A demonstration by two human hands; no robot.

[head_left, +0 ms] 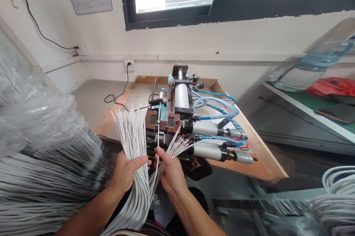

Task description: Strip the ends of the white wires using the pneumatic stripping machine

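My left hand (128,171) is closed around a thick bundle of white cables (132,132), their cut ends fanning upward. In my right hand (170,171) is a smaller bunch of white cables (177,147), some with reddish tips. Between that thumb and forefinger I pinch one cable (158,136), which stands upright with its end at the machine's front. Just beyond both hands sits a pneumatic wire-stripping machine (181,95) with silver cylinders and blue air hoses. The lower lengths of cable hang down toward my lap.
Piles of grey-white cables (41,184) under clear plastic (33,106) crowd the left side. The machine stands on a wooden-edged table (266,162). At right, a shelf (305,105) holds a water bottle (313,62) and a red bag (332,86). Coiled cables (331,206) lie at lower right.
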